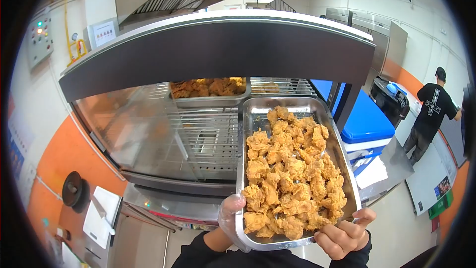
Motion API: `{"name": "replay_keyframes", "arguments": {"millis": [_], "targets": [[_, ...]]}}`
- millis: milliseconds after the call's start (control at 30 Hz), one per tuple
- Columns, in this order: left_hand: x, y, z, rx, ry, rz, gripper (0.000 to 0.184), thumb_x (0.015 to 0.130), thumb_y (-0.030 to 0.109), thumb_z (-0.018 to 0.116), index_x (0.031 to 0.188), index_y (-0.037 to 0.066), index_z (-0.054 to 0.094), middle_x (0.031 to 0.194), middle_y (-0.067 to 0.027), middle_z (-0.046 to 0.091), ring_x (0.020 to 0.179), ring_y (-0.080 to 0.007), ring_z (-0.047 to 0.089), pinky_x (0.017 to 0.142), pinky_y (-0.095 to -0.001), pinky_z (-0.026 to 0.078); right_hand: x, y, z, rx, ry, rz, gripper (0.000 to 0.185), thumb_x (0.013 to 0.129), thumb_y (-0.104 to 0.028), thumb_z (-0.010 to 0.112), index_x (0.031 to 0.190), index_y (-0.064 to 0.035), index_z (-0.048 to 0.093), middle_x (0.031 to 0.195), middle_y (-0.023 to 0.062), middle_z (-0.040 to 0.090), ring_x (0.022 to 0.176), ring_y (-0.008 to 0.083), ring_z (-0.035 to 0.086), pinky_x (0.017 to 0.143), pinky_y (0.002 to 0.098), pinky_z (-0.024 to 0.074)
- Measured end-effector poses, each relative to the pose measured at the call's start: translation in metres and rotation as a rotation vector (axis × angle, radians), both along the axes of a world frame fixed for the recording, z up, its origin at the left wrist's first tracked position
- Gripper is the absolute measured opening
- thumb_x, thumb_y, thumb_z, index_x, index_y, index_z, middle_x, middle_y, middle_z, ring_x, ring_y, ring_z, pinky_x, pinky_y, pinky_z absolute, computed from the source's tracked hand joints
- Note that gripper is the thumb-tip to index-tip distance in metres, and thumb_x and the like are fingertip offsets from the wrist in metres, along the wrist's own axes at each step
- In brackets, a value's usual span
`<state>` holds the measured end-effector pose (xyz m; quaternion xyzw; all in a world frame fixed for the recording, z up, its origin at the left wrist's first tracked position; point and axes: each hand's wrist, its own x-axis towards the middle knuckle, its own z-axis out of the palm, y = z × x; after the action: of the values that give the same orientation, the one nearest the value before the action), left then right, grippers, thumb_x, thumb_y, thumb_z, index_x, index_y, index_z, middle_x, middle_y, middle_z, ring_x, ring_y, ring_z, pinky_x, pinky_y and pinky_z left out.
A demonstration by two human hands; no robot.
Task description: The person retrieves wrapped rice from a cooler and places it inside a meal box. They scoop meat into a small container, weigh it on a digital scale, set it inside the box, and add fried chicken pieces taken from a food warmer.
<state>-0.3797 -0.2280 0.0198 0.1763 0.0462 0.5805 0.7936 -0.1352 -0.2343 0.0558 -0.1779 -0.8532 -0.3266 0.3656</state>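
A steel tray (pixel 241 173) heaped with golden fried chicken pieces (pixel 295 173) is in front of me, its far end inside the opening of a display cabinet (pixel 223 44). My left hand (pixel 231 218), in a clear plastic glove, grips the tray's near left side. At the near right corner, my right hand (pixel 343 235) has its fingers curled over the rim. Behind, on the cabinet's wire rack (pixel 213 121), stands a second steel tray (pixel 210 102) with darker fried pieces in it.
To the right stands a blue and white cooler box (pixel 369 121). Further right, a person in black (pixel 432 106) faces away. At lower left, a knife (pixel 99 207) lies on a white cutting board (pixel 94 226), near a dark round lid (pixel 74 188). Glass (pixel 134 134) closes the cabinet's left side.
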Motion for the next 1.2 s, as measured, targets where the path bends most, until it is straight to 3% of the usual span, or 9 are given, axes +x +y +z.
{"name": "replay_keyframes", "arguments": {"millis": [200,267,367,467,600,767,933,1067,1200], "targets": [[-0.045,-0.072,-0.024,-0.054,0.042,-0.011,0.078,0.072,0.03,0.057,0.138,-0.002,0.03,0.132,-0.0239,0.045,0.117,-0.0363,0.05,0.101,-0.0482,0.042,-0.04,-0.051,-0.004,-0.064,-0.066,0.096,0.014,0.075,-0.019,0.065,0.086,-0.021,0.057,0.073,-0.0068,0.051,0.074,0.0111,0.042,0.077,0.046,0.0297],[-0.056,-0.092,-0.015,-0.008,-0.217,-0.091,0.078,0.072,0.029,0.056,0.139,-0.002,0.029,0.132,-0.0244,0.044,0.119,-0.037,0.049,0.102,-0.0486,0.041,-0.061,-0.053,-0.014,-0.055,0.285,0.384,0.031,0.076,-0.05,0.065,0.08,-0.0208,0.057,0.079,-0.0036,0.05,0.075,0.0112,0.042,0.072,0.0398,0.0302],[-0.073,-0.118,-0.022,-0.023,0.03,0.182,0.079,0.071,0.026,0.057,0.139,-0.002,0.029,0.134,-0.0238,0.042,0.121,-0.0372,0.047,0.103,-0.0492,0.04,-0.055,-0.062,-0.026,-0.478,0.605,0.014,0.054,0.081,-0.057,0.059,0.098,-0.0058,0.058,0.077,0.0012,0.039,0.071,0.0139,0.038,0.071,0.0367,0.0339],[-0.092,-0.149,-0.031,-0.041,0.0,0.272,0.079,0.07,0.025,0.058,0.14,0.0,0.029,0.134,-0.0224,0.043,0.121,-0.0373,0.046,0.104,-0.0501,0.039,-0.085,-0.048,-0.011,-1.571,0.703,0.305,0.047,0.095,-0.035,0.047,0.124,0.002,0.049,0.086,0.0036,0.055,0.075,0.0093,0.047,0.068,0.0222,0.0375],[-0.131,-0.191,-0.074,0.051,-0.139,0.356,0.077,0.072,0.027,0.056,0.14,0.001,0.03,0.136,-0.0224,0.042,0.121,-0.0379,0.046,0.103,-0.0516,0.038,-0.142,-0.055,-0.051,-1.922,0.595,0.642,0.061,0.093,-0.01,0.054,0.143,-0.0035,0.018,0.107,0.0128,0.062,0.093,0.0141,0.06,0.082,0.0268,0.0468],[-0.185,-0.279,-0.089,-0.125,-0.125,0.728,0.066,0.086,0.041,0.052,0.136,-0.001,0.038,0.131,-0.0203,0.049,0.114,-0.0354,0.053,0.097,-0.0491,0.044,-0.249,-0.085,-0.114,-2.058,0.266,0.832,0.068,0.086,-0.006,0.057,0.142,0.0022,0.02,0.125,0.0163,0.053,0.109,0.0183,0.056,0.092,0.0278,0.0431],[-0.22,-0.359,-0.147,-0.271,-0.17,1.118,0.057,0.086,0.033,0.055,0.131,-0.001,0.044,0.127,-0.0201,0.053,0.112,-0.0344,0.054,0.095,-0.048,0.046,-0.345,-0.132,-0.164,-2.193,0.053,0.977,0.064,0.087,-0.003,0.054,0.142,0.0074,0.023,0.14,0.0144,0.04,0.128,0.0187,0.038,0.104,0.0299,0.0313],[-0.223,-0.404,-0.149,-0.523,0.056,1.626,0.05,0.085,0.023,0.06,0.13,0.003,0.046,0.127,-0.0147,0.051,0.113,-0.0275,0.053,0.095,-0.0397,0.046,-0.402,-0.152,-0.202,-2.202,-0.207,1.085,0.063,0.092,-0.004,0.051,0.145,0.005,0.018,0.135,0.012,0.046,0.113,0.0142,0.051,0.093,0.0266,0.0416],[-0.237,-0.453,-0.179,-0.86,0.275,1.72,0.054,0.086,0.02,0.062,0.134,0.004,0.044,0.131,-0.0129,0.048,0.121,-0.0242,0.045,0.104,-0.0359,0.035,-0.464,-0.173,-0.224,-2.239,-0.519,1.048,0.061,0.093,-0.006,0.051,0.145,0.0035,0.02,0.131,0.0105,0.049,0.109,0.0121,0.052,0.09,0.0251,0.0425]]}}
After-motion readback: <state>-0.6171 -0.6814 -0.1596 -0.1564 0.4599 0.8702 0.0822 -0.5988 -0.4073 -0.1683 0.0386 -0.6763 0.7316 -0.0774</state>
